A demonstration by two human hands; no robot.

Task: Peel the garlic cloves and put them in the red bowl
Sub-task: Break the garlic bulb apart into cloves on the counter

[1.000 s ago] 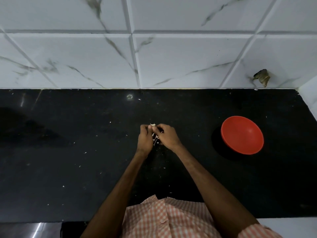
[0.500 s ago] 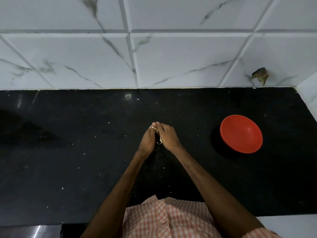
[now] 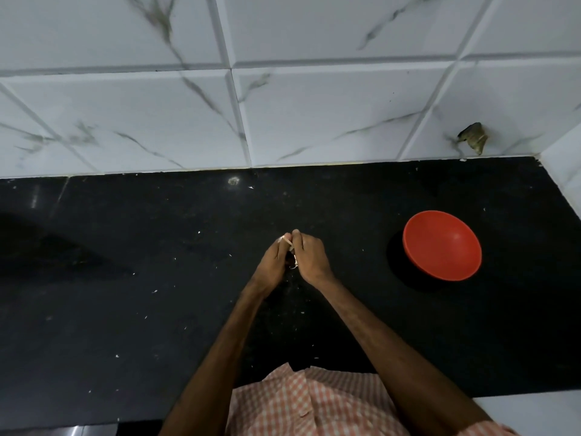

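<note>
Garlic clove [image 3: 288, 243] sits pinched between the fingertips of both hands, which are pressed together over the middle of the black desk [image 3: 125, 309]. The left hand [image 3: 273, 262] and right hand [image 3: 312, 258] both curl on it, and a pale scrap of skin [image 3: 294, 264] hangs between the palms. The red bowl [image 3: 441, 245] stands on the desk well apart to the right. White flecks of peel [image 3: 154, 291] dot the desk. Marbled tiles [image 3: 314, 114] back its far edge.

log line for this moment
step: peeling | left hand: pinches garlic clove | right hand: pinches same clove | red bowl: empty
</note>
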